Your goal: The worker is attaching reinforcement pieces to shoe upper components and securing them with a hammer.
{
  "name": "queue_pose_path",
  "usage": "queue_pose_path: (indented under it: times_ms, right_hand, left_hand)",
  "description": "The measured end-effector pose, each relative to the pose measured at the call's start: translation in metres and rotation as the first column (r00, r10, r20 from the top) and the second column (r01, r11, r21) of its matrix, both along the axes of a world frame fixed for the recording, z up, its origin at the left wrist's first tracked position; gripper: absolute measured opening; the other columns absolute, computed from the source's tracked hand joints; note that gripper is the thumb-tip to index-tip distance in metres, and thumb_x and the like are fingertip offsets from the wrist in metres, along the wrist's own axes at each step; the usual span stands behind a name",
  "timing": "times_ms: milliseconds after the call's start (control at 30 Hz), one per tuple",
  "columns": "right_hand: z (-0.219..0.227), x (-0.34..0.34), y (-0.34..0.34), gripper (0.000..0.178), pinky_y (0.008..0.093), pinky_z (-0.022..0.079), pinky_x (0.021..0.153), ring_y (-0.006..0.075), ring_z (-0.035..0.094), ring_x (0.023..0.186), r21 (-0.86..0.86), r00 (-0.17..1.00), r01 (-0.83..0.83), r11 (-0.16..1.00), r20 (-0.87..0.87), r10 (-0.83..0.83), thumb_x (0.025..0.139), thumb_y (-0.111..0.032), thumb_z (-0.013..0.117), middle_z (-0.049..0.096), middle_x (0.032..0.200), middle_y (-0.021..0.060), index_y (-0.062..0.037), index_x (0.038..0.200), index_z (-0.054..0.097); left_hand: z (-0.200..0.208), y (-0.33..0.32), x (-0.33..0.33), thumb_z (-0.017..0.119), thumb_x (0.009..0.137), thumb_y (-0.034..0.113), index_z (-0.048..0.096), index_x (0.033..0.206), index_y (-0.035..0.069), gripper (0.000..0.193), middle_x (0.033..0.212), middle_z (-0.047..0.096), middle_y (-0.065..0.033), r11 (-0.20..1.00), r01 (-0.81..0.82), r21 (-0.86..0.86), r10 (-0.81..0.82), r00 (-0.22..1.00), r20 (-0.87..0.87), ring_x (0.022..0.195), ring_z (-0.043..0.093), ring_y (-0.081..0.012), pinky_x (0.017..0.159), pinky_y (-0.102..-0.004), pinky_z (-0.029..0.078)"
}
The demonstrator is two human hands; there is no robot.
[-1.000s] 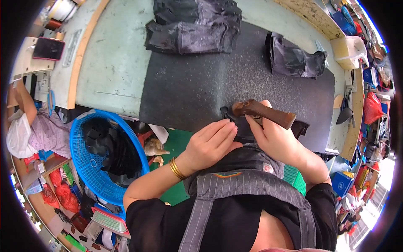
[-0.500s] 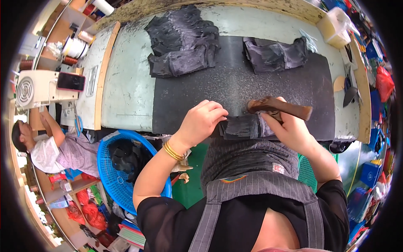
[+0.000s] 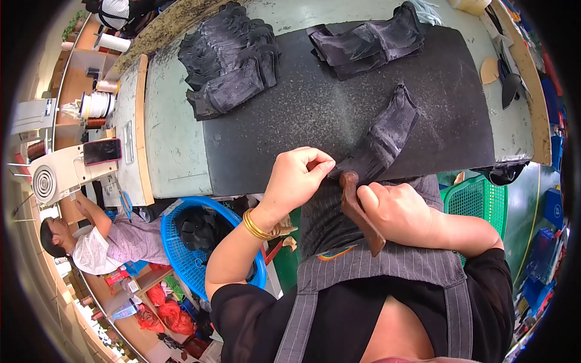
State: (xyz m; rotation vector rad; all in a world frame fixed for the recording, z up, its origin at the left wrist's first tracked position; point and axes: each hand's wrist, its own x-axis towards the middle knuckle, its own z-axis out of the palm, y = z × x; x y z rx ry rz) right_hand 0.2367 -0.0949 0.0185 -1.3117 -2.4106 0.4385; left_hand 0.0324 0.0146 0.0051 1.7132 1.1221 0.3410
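A strip-like black piece, leather by its look (image 3: 384,136), lies slantwise on the dark mat (image 3: 272,142), its near end at the table's front edge. Thumb and fingertips of my left hand (image 3: 296,181) are pinched together at that near corner. My right hand (image 3: 402,212) is closed around a brown hammer (image 3: 361,219), whose long curved head points down toward my apron; its handle is hidden in the fist. The hammer's upper end is close to the piece's near end; whether they touch, I cannot tell.
Toward the back lie a layered black stack (image 3: 230,66) at left and a smaller black pile (image 3: 369,45) at right. A blue basket (image 3: 181,260) with black pieces stands left of me, a green basket (image 3: 481,202) right. Another person (image 3: 115,233) works at far left.
My right hand with the hammer has come down and nearer to me, and the hammer has turned. The black piece now lies slantwise, reaching away from me. My view has shifted.
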Motion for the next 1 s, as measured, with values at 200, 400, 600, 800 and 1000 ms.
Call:
queue_pose_path:
  times_ms: [200,400,600,800,1000]
  right_hand:
    - [0.002,-0.002,0.001,0.016,0.0301,0.047,0.039,0.0153,0.060,0.049,0.035,0.998,-0.006,0.999,0.065,0.004,0.080,-0.014,0.061,0.052,0.065,0.0047,-0.0058,0.082,0.046]
    - [0.002,0.001,0.004,0.017,0.0293,0.047,0.040,0.0151,0.061,0.050,0.003,0.999,0.004,1.000,0.044,-0.004,0.080,-0.015,0.061,0.052,0.065,0.0044,-0.0058,0.082,0.047]
    - [0.003,0.004,0.002,0.019,0.0324,0.050,0.043,0.0193,0.062,0.054,-0.087,0.999,0.012,0.996,-0.032,-0.015,0.082,-0.015,0.061,0.053,0.068,0.0053,-0.0036,0.087,0.048]
    - [0.026,0.013,0.030,0.053,0.0396,0.049,0.048,0.0288,0.059,0.059,-0.188,0.989,-0.023,0.982,-0.150,-0.006,0.079,-0.001,0.066,0.050,0.084,0.0111,-0.0037,0.131,0.055]
    - [0.019,0.018,0.034,0.039,0.0387,0.050,0.050,0.0277,0.063,0.061,-0.228,0.987,0.030,0.973,-0.146,-0.065,0.081,-0.001,0.067,0.054,0.085,0.0101,-0.0029,0.120,0.059]
  left_hand:
    - [0.005,-0.002,0.003,0.069,0.092,0.007,0.073,0.095,-0.001,0.010,0.085,0.069,-0.0001,0.948,-0.147,-0.282,0.170,0.984,0.059,0.076,0.059,-0.0054,0.071,-0.0224,0.049]
    - [0.000,-0.009,0.005,0.068,0.093,0.007,0.073,0.096,-0.001,0.010,0.086,0.069,-0.0003,0.967,-0.168,-0.191,0.183,0.981,0.063,0.077,0.059,-0.0052,0.071,-0.0220,0.049]
    - [-0.004,-0.017,0.004,0.071,0.088,0.009,0.071,0.092,0.004,0.006,0.079,0.067,-0.0090,0.891,0.021,0.454,0.017,0.997,-0.079,0.067,0.061,-0.0225,0.064,-0.0317,0.049]
    - [-0.010,-0.016,-0.005,0.068,0.089,0.011,0.068,0.092,0.007,0.005,0.081,0.067,-0.0083,0.902,-0.026,0.432,0.036,0.999,-0.014,0.076,0.064,-0.0287,0.068,-0.0388,0.051]
    - [-0.008,-0.021,0.015,0.065,0.091,0.004,0.064,0.099,0.003,0.009,0.088,0.065,-0.0125,0.834,-0.058,0.549,0.064,0.998,0.009,0.080,0.063,-0.0317,0.070,-0.0390,0.051]
